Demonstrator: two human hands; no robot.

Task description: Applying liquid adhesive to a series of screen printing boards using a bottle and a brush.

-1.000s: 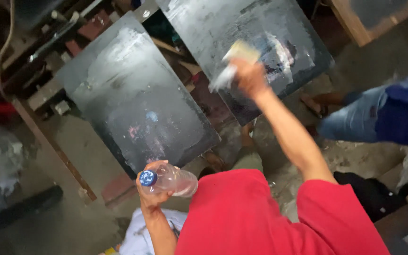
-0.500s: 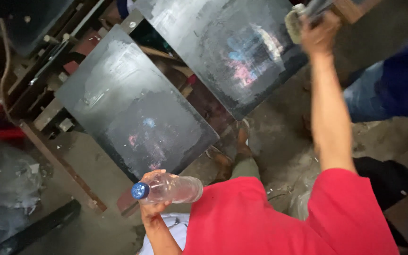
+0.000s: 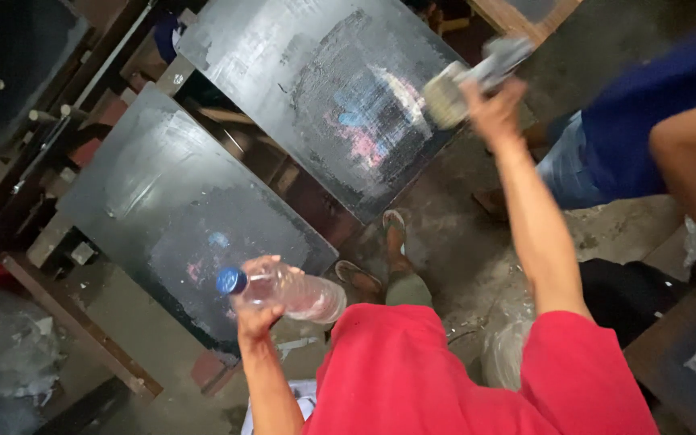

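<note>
My left hand (image 3: 255, 316) grips a clear plastic bottle (image 3: 292, 292) with a blue cap, held sideways over the near black board (image 3: 163, 201). My right hand (image 3: 493, 109) is stretched out and holds a blurred pale cloth or brush (image 3: 465, 80) at the right edge of the far black board (image 3: 316, 89). That board carries a smeared patch of pink, blue and white. The near board shows a faint bluish and pink smear close to the bottle cap. My red shirt fills the bottom of the view.
Another person in a blue top and jeans (image 3: 646, 121) stands at the right, an arm near the frame edge. My sandalled feet (image 3: 376, 258) rest on the concrete floor. Wooden frames and rails (image 3: 58, 242) lie at the left, crumpled plastic (image 3: 10, 354) at the lower left.
My right hand has swung from the middle of the far board out to its right edge and beyond. The bottle in my left hand has stayed about level.
</note>
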